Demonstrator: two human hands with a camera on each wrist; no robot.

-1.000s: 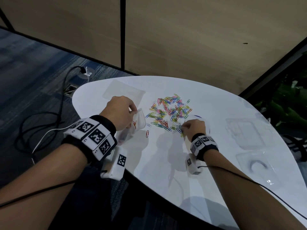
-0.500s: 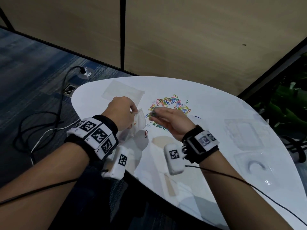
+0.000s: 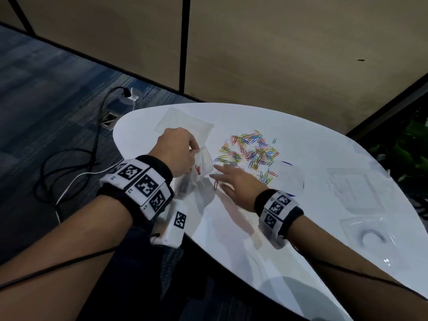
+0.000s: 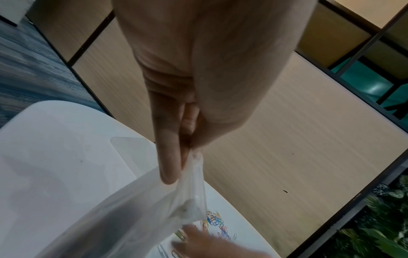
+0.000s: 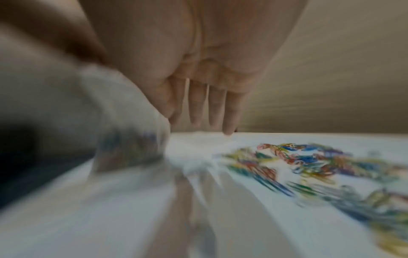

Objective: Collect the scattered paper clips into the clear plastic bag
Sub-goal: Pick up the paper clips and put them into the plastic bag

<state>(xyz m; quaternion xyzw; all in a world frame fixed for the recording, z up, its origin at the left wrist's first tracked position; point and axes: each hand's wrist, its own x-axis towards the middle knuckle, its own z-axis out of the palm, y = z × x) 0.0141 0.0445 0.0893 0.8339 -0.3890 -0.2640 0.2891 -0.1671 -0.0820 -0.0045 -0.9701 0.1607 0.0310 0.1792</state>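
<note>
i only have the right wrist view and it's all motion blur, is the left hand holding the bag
Observer: Yes. In the left wrist view the left hand pinches the bag at its top edge, and the bag hangs down from the fingers.
Operator: any clips in it yet
Observer: A few. The head view shows some red ones through the plastic, just below the left hand.
Operator: is my right hand carrying anything
Observer: Nothing visible. In the head view the right hand has its fingers stretched out flat, low over the table beside the bag.
Operator: how many clips left
Observer: Most of them. The pile of clips lies just beyond the right hand, and one clip lies apart near the bag.
</note>
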